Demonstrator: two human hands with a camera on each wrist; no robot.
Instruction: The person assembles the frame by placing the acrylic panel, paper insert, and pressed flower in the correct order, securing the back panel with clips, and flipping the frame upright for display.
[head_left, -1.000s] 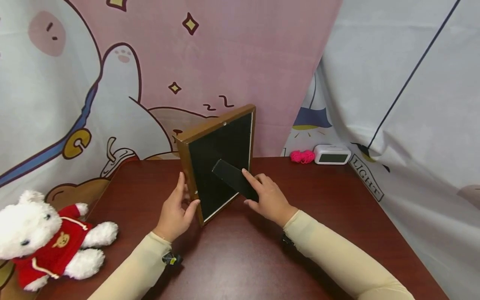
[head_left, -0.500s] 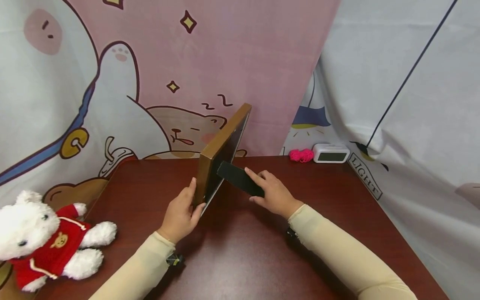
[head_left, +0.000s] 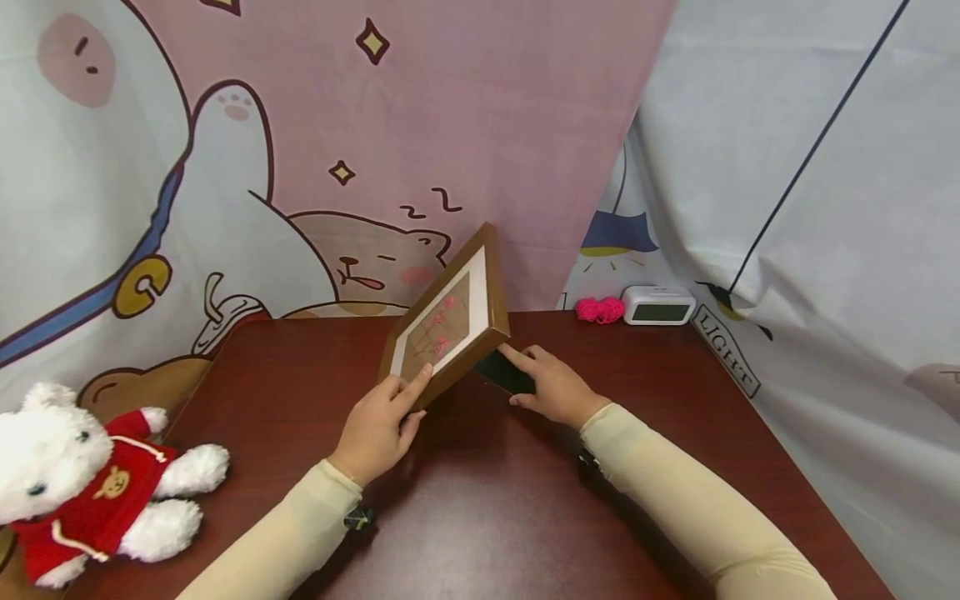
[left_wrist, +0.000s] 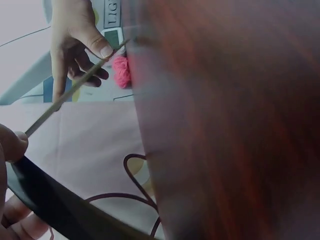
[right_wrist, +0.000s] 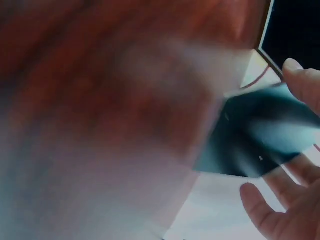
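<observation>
A picture frame (head_left: 442, 329) with a brown border and a pink-blossom picture is held tilted above the table, picture side up in the head view. My left hand (head_left: 378, 429) grips its near edge, one finger lying on the front and the thumb underneath. Behind the frame, a dark stand leg (head_left: 508, 373) is pinched by my right hand (head_left: 558, 387); in the head view most of this leg is hidden under the frame. The right wrist view shows the leg's flat face (right_wrist: 255, 132) between thumb and fingers, and the frame's black back beyond it.
A white plush bear (head_left: 97, 492) in a red hoodie sits at the left table edge. At the back right stand a white digital clock (head_left: 660, 306) and a bundle of pink yarn (head_left: 600, 310). Printed cloth hangs behind the dark red table (head_left: 510, 525).
The frame has turned over from showing its black back to showing its picture, and its top has tipped lower. Both hands keep their hold; the stand leg has become mostly hidden.
</observation>
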